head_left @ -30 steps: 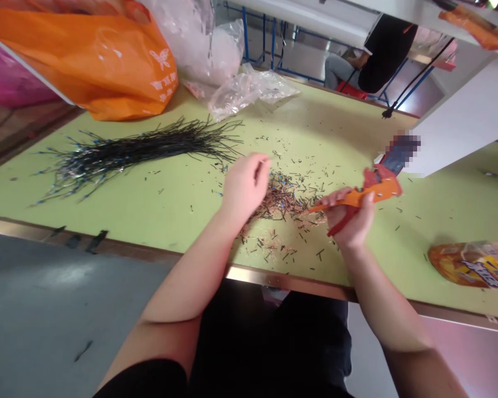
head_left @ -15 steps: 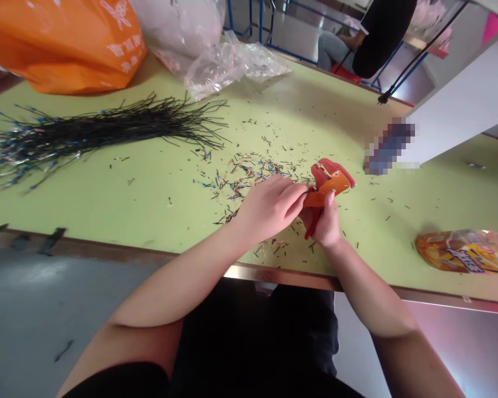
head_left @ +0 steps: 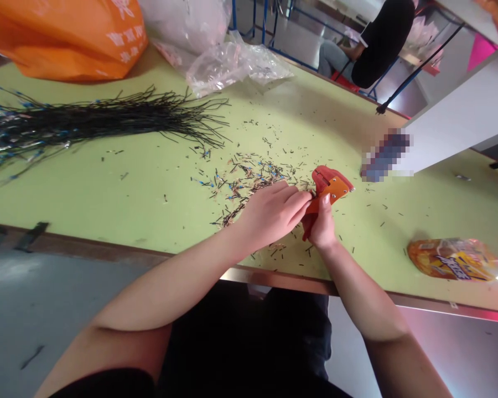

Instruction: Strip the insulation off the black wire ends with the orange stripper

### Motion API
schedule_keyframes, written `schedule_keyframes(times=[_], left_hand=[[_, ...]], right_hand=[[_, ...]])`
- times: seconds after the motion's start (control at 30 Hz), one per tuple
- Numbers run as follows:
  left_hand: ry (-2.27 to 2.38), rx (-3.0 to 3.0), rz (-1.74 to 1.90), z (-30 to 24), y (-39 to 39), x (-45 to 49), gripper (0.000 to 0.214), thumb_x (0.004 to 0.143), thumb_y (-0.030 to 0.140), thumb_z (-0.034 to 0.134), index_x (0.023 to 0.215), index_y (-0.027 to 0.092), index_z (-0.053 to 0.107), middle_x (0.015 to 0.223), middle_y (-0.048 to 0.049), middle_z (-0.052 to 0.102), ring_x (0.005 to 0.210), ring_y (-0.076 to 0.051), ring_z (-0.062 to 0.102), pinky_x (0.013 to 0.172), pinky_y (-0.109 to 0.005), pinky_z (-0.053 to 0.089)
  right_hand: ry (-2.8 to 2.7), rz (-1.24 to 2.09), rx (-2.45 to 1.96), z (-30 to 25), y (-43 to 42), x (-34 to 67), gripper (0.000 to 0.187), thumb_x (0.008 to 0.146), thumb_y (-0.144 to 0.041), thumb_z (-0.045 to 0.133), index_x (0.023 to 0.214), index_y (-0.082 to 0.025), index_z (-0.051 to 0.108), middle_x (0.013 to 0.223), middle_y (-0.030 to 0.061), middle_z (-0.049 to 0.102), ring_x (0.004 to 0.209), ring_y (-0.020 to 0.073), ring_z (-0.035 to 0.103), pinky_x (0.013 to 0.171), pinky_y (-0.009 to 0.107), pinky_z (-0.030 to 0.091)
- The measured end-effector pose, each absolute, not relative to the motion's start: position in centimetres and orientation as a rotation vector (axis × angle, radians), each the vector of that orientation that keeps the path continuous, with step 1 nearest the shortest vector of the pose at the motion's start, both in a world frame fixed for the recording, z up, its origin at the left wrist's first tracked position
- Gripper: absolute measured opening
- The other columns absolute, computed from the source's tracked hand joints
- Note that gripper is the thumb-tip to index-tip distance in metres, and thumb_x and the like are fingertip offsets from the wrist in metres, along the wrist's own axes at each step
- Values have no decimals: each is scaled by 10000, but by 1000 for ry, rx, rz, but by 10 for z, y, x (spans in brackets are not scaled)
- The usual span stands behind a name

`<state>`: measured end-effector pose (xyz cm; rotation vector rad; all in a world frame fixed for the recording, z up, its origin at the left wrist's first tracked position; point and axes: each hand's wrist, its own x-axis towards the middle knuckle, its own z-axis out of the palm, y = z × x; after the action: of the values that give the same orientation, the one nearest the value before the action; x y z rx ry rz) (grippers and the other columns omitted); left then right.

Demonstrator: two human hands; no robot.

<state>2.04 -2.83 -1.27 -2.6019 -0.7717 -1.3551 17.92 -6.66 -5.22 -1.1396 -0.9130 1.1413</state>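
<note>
**Orange-and-red hand tool (head_left: 337, 189) in the right hand (head_left: 324, 225), left hand (head_left: 271, 213) tucked in against it**

So here's what I've got on the head feed. Both of my 2 hands are over the bench (head_left: 83, 190), near its front edge. The right hand has a firm grip on the tool, thumb up along the orange body, with a bit of red handle poking out below. The tool's red top end sticks out clear of my fingers, angled off to the right.

The left hand is right beside it, back of the hand up, fingertips meeting the tool. They're hidden from me, so I can't tell whether those fingers are closed on anything.

Under and behind the left hand there's a messy scatter of clippings (head_left: 249, 179), mostly short black bits plus some blue and coppery ones. Well off to the left lies a fat bundle of black wires (head_left: 108, 117), blue bits at its far-left end, loose ends fanning toward the clippings.

Behind that bundle: an orange bag (head_left: 78, 41) and some crinkly clear plastic (head_left: 222, 69). Over on the right, an orange-and-yellow package (head_left: 452, 261) lies on its side. In the background, a person (head_left: 384, 44) in a black top is sitting down.
</note>
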Motion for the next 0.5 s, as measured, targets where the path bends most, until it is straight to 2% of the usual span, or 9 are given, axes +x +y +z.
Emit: schedule_keyframes(times=[0.13,0.23,0.37,0.5], left_hand=[[-769,-2602,-1382,-14,-29,21,145,1073,161,533,968,194,628,732,-6,687,679,-159,616,659,-308,505],[-792,-2629,-1375,-15,-29,21,165,1081,174,515,971,204,633,741,-10,697,687,-157,631,671,-309,503],[-877,-2715,-1437,-14,-25,17,174,1086,200,519,989,206,663,785,-22,737,712,-156,660,678,-302,503],[-1115,-2739,-1713,-12,-14,8,177,1085,278,571,1018,198,713,877,-35,783,755,-148,696,702,-284,531]], right_hand=[[-985,1179,-1244,-46,-68,179,696,867,-942,502,706,-266,542,511,-13,411,487,187,524,434,341,469],[-1040,1159,-1262,-40,-67,175,712,869,-950,498,656,-271,495,485,-27,382,434,147,412,409,323,404],[-988,1236,-1122,-33,-64,172,730,828,-964,544,607,-272,469,467,-44,360,430,135,376,440,324,452],[-956,1553,-906,-23,-63,184,773,821,-1009,443,620,-266,504,503,-47,361,445,144,416,549,380,575]])
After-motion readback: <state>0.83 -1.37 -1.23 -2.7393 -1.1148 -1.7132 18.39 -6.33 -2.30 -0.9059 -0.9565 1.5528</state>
